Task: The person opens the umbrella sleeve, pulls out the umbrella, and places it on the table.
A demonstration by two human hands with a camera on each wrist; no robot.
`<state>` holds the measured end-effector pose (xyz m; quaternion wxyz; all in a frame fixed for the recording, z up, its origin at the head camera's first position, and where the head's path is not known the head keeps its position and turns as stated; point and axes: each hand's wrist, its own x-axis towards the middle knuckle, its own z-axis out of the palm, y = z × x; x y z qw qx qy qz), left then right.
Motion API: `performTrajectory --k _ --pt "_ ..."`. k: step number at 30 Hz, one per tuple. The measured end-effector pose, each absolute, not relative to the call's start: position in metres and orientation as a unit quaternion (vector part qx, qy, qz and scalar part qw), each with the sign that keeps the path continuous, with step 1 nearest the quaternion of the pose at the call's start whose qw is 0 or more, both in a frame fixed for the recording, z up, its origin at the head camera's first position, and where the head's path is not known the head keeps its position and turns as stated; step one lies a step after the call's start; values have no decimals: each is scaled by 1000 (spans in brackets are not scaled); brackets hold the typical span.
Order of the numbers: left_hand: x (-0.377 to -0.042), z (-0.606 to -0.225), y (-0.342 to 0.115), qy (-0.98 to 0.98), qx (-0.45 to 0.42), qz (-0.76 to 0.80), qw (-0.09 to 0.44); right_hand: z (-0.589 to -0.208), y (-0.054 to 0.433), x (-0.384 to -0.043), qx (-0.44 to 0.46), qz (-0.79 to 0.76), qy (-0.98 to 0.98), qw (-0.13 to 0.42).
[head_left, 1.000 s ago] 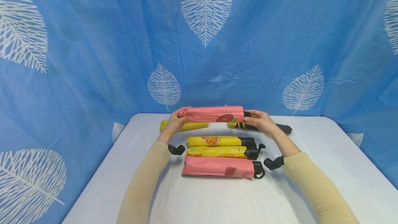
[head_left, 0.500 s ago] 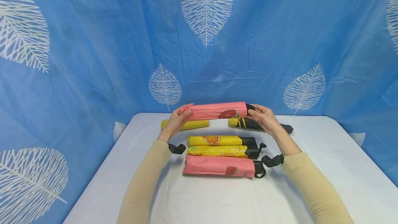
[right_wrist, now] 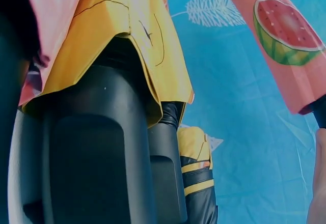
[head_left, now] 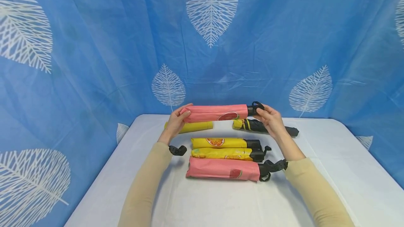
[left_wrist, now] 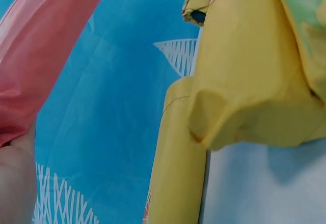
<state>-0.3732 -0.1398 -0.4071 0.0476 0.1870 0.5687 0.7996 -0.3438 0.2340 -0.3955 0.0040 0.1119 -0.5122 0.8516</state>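
A folded umbrella in a pink sleeve with a watermelon print (head_left: 214, 113) is held level above the far part of the table. My left hand (head_left: 176, 120) grips its pink end, thumb in front. At the other end my right hand (head_left: 270, 119) pinches the black handle, where a strap loop sticks up. In the right wrist view the watermelon print (right_wrist: 285, 28) shows at upper right, with part of the hand at the edge. The left wrist view has the pink sleeve (left_wrist: 46, 46) at upper left, gripped by the hand below.
Two yellow umbrellas with orange prints (head_left: 217, 143) and a second pink umbrella (head_left: 224, 168) lie in a stack nearer me. Behind them are a yellow-sleeved umbrella (head_left: 197, 126) at left and a black one with yellow bands (head_left: 257, 125) at right. A blue curtain (head_left: 221, 69) rises behind the white table.
The held pink umbrella has tilted slightly and levelled again, staying aloft. My right hand has shifted along the handle, so more of the black handle and its strap loop shows.
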Motion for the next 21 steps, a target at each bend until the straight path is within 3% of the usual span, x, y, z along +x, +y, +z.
performTrajectory --k 14,21 --pt "-358 -401 -157 597 182 780 46 -404 252 -343 110 859 -500 22" --pt "-369 -419 -169 606 157 779 25 -410 266 -341 106 870 -481 24"
